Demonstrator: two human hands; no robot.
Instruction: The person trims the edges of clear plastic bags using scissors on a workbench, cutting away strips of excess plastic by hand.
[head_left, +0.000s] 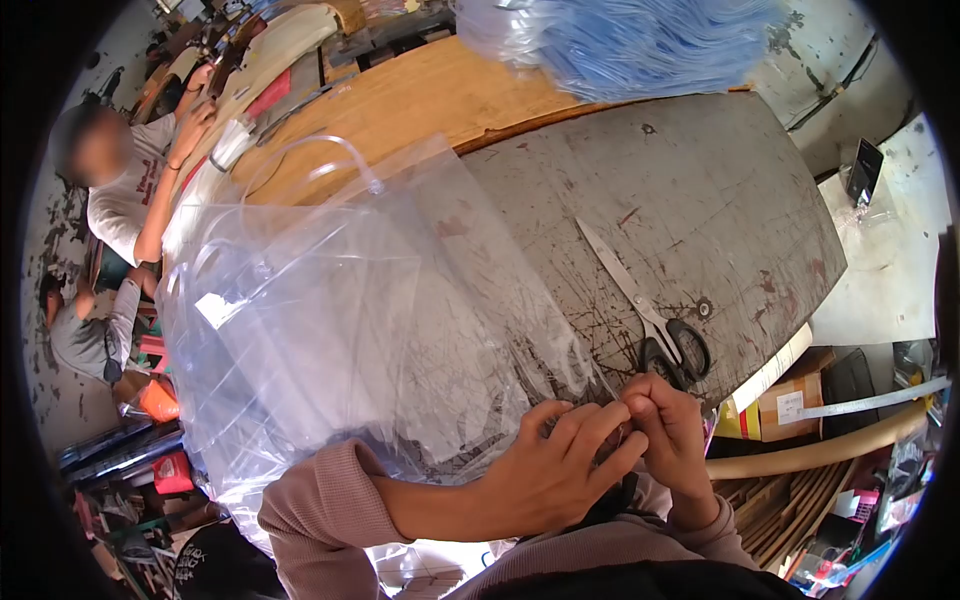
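Observation:
Clear plastic bags (330, 320) with tube-like handles lie spread over the left part of the grey, scratched table (740, 190). At the table's near edge, my left hand (565, 460) is beside the bags' right end, its fingers bent together. My right hand (668, 425) touches it, thumb and forefinger pinched. Something thin and clear seems to be between the fingertips, too small to name. Just beyond my hands lie scissors (655, 320) with black handles, slightly open, blades pointing away; no hand holds them.
A pile of bluish clear plastic (650, 45) sits at the back. A wooden board (420, 105) adjoins the grey surface. Two people (125, 190) are at the left. A cardboard box (790, 405) and a phone (864, 172) are at the right.

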